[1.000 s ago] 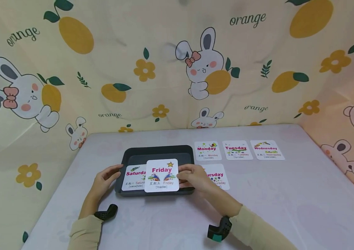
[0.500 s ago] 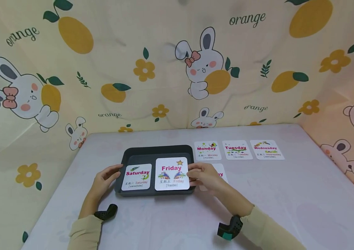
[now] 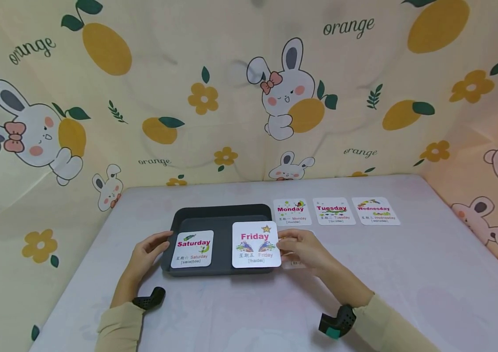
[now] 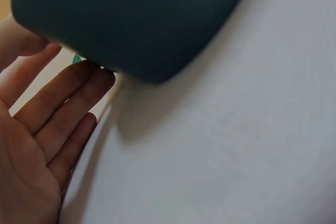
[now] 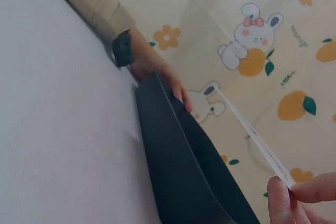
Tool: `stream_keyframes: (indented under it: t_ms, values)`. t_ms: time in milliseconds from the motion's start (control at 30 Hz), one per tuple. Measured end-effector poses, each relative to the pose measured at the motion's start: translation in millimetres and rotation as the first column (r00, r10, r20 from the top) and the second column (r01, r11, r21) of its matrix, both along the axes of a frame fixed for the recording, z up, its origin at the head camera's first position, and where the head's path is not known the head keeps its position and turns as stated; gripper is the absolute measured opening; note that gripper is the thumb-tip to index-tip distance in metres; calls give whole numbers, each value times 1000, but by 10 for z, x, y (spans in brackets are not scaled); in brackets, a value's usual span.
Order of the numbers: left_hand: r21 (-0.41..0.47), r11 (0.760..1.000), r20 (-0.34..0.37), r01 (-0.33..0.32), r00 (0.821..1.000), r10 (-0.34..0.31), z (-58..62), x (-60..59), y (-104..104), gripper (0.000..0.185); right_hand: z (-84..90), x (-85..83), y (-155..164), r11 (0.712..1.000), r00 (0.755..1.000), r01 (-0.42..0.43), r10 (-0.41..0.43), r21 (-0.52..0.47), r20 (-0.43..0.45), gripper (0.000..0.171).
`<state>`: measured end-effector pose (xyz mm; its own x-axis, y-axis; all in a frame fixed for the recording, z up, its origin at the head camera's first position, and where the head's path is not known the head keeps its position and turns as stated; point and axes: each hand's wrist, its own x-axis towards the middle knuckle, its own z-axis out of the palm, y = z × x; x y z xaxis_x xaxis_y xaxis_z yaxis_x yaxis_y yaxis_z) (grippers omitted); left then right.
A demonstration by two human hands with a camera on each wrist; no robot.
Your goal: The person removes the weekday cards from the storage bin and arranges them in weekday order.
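The Friday card (image 3: 256,244) is pinched by the right hand (image 3: 303,249) over the tray's (image 3: 222,213) right edge, not yet laid beside Monday (image 3: 292,212), Tuesday (image 3: 333,211) and Wednesday (image 3: 375,211). Saturday (image 3: 193,249) remains inside; the tray is steadied by the flat left hand (image 3: 147,253).

Tray (image 3: 220,213) dark grey. Friday card (image 3: 255,244) white, magenta lettering, yellow star, blue-orange splash. Saturday card (image 3: 192,249) white, magenta text, green motif. Tabletop (image 3: 407,274) pale lilac. Backdrop (image 3: 187,73) cream with white rabbits, yellow oranges, yellow flowers, green leaves. Sleeves (image 3: 119,327) beige.
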<state>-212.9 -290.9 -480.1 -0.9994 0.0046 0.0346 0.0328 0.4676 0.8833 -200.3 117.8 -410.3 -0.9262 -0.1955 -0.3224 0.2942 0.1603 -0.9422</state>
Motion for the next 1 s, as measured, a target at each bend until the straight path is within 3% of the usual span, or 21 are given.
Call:
stream_keyframes:
  t_ms: [200,433,1000]
  values:
    - [-12,1000,16,-10,1000,10,11,3,-4,42,28,0,95,1000,1000,1,0,29,-12,35]
    - [2,1000,-22,5,1000,-4,-9,-4,1,41,65,-26,233,999,999,-28,29,28,-34,39]
    - [-1,1000,-33,9,999,-9,-39,-24,-9,40,135,-65,553,998,998,-61,62,34,-13,47]
